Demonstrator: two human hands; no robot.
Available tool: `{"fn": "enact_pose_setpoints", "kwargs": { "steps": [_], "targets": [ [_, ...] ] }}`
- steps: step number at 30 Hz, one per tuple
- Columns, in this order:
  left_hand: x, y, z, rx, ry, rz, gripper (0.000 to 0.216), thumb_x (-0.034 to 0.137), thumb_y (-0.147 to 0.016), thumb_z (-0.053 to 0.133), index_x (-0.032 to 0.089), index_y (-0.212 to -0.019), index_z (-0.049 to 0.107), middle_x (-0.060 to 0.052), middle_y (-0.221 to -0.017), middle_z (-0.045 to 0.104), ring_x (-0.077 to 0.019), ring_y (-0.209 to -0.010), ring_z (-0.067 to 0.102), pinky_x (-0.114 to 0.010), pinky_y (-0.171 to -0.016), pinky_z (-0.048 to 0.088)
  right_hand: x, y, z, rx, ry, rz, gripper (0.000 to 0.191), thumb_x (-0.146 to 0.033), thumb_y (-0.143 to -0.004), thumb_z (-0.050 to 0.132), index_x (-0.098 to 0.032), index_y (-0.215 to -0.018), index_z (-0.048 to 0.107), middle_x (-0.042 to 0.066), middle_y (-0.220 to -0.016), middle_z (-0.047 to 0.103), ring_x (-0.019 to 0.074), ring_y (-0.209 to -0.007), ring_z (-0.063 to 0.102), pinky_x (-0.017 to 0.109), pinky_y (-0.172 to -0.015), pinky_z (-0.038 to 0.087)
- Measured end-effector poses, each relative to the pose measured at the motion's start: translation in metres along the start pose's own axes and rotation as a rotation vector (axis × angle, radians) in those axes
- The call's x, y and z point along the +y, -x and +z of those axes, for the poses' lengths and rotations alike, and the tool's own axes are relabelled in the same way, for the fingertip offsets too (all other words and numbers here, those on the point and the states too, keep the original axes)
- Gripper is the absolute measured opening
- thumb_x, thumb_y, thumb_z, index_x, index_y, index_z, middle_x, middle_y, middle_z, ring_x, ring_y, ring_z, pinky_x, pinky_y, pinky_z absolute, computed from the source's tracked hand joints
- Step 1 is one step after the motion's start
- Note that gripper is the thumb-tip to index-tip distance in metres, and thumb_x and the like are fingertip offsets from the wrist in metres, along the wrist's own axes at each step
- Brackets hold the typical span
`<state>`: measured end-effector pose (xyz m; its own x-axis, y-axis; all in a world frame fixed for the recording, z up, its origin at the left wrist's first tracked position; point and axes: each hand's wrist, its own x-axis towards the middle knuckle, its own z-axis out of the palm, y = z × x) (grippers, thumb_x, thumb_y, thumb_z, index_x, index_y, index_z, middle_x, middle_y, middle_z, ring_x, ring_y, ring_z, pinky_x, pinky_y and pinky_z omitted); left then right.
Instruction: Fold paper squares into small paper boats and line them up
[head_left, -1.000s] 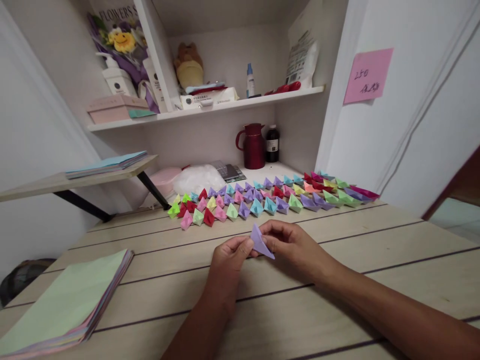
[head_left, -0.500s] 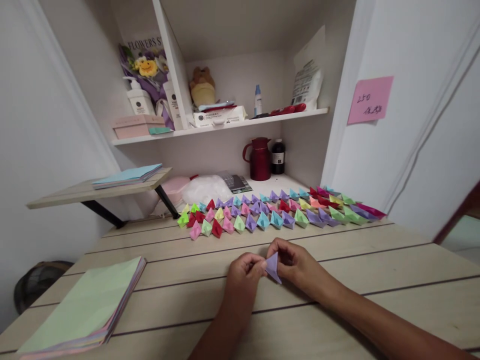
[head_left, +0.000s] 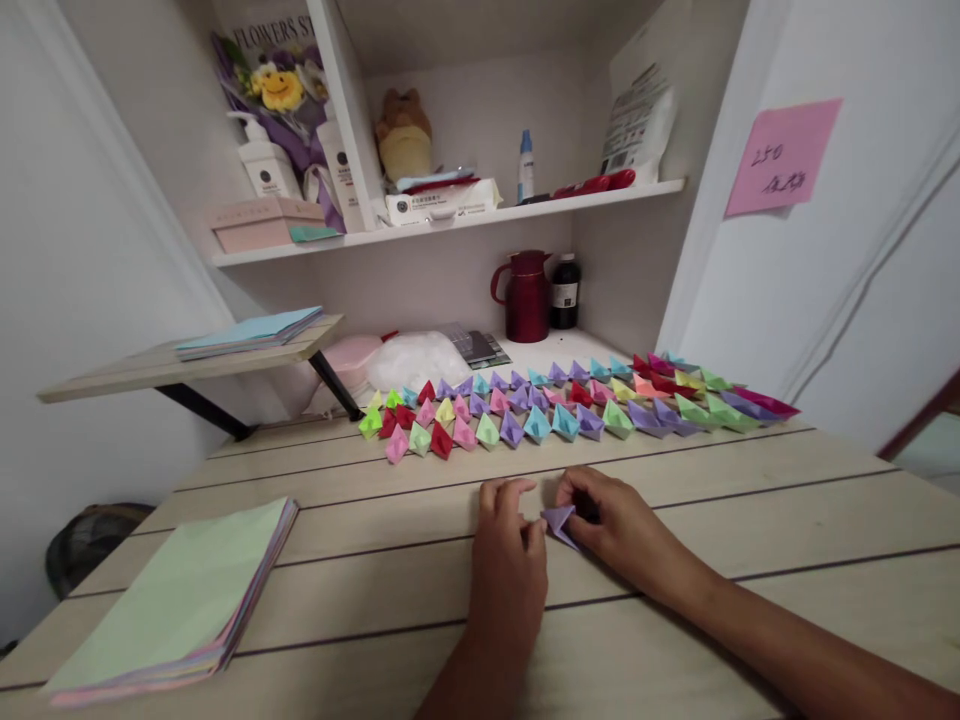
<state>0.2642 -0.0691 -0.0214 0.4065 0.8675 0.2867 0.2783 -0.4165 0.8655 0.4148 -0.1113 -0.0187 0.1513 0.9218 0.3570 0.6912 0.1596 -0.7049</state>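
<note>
A small piece of folded purple paper [head_left: 561, 522] is pinched between the thumb and fingers of my right hand [head_left: 606, 515], just above the wooden tabletop [head_left: 360, 590]. Close by on its left, my left hand [head_left: 510, 555] has its thumb and forefinger parted, and nothing shows between them. The thumb tip lies very near the paper's left corner; whether it touches I cannot tell. Beyond both hands stand rows of small folded paper boats [head_left: 537, 424] in purple, blue, green, pink, red and yellow.
A stack of coloured paper sheets [head_left: 180, 590], pale green on top, lies at the left. Blue-topped sheets [head_left: 251, 330] rest on a raised wooden stand [head_left: 105, 368]. At the back are a red jug [head_left: 527, 298], a dark bottle [head_left: 565, 292] and a plastic bag [head_left: 417, 360].
My left hand has let go of the purple paper and opened its fingers. My right hand still holds the paper, which has turned and tipped lower. The camera view has shifted slightly.
</note>
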Motion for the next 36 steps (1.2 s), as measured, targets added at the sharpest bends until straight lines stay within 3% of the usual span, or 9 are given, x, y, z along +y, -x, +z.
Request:
{"fn": "enact_pose_setpoints", "kwargs": {
  "steps": [4, 8, 15, 27, 33, 36],
  "targets": [
    [0.001, 0.001, -0.002, 0.001, -0.043, 0.022, 0.032, 0.0, -0.076, 0.049, 0.02, -0.098, 0.06, -0.006, -0.112, 0.05, -0.0126, -0.083, 0.056, -0.026, -0.079, 0.046, 0.001, 0.001, 0.0, -0.014, 0.135, -0.009, 0.014, -0.007, -0.067, 0.051, -0.021, -0.07, 0.051, -0.001, -0.071, 0.056, 0.0152, -0.066, 0.05, 0.026, -0.061, 0.033],
    [0.001, 0.002, -0.003, -0.077, -0.082, 0.074, 0.028, 0.004, -0.078, 0.052, 0.023, -0.096, 0.063, -0.002, -0.099, 0.056, -0.0142, -0.085, 0.056, -0.027, -0.079, 0.045, 0.001, 0.002, 0.0, -0.037, 0.178, -0.005, 0.015, -0.007, -0.067, 0.051, -0.021, -0.073, 0.051, -0.001, -0.072, 0.056, 0.016, -0.07, 0.052, 0.027, -0.065, 0.032],
    [-0.001, 0.005, -0.003, -0.205, -0.295, 0.174, 0.025, 0.008, -0.077, 0.059, 0.023, -0.096, 0.063, -0.002, -0.096, 0.059, -0.0168, -0.085, 0.057, -0.03, -0.079, 0.046, 0.001, 0.0, -0.002, -0.077, 0.214, -0.009, 0.013, -0.011, -0.067, 0.054, -0.021, -0.074, 0.05, -0.001, -0.075, 0.057, 0.0164, -0.074, 0.052, 0.028, -0.068, 0.031],
    [0.002, 0.002, -0.004, -0.203, -0.466, 0.293, 0.032, 0.006, -0.082, 0.05, 0.025, -0.1, 0.068, -0.003, -0.091, 0.059, -0.0182, -0.089, 0.055, -0.032, -0.08, 0.044, 0.006, -0.008, -0.014, -0.203, 0.173, -0.033, 0.012, -0.016, -0.069, 0.058, -0.021, -0.079, 0.055, 0.0, -0.079, 0.06, 0.016, -0.075, 0.052, 0.028, -0.071, 0.034],
    [-0.004, -0.002, -0.004, -0.209, -0.404, 0.27, 0.037, 0.003, -0.079, 0.053, 0.026, -0.1, 0.072, -0.003, -0.092, 0.059, -0.0177, -0.091, 0.057, -0.031, -0.082, 0.046, 0.004, -0.008, -0.021, -0.265, 0.14, -0.056, 0.013, -0.014, -0.069, 0.06, -0.019, -0.081, 0.059, 0.001, -0.083, 0.06, 0.0153, -0.076, 0.053, 0.027, -0.072, 0.038],
    [-0.009, -0.005, -0.005, -0.215, -0.397, 0.27, 0.034, 0.006, -0.08, 0.054, 0.027, -0.098, 0.073, -0.004, -0.095, 0.059, -0.0174, -0.092, 0.057, -0.031, -0.082, 0.046, 0.006, -0.008, -0.034, -0.359, 0.076, -0.076, 0.021, -0.014, -0.067, 0.064, -0.019, -0.087, 0.063, 0.001, -0.088, 0.059, 0.0152, -0.079, 0.053, 0.026, -0.072, 0.04]
  ]
}}
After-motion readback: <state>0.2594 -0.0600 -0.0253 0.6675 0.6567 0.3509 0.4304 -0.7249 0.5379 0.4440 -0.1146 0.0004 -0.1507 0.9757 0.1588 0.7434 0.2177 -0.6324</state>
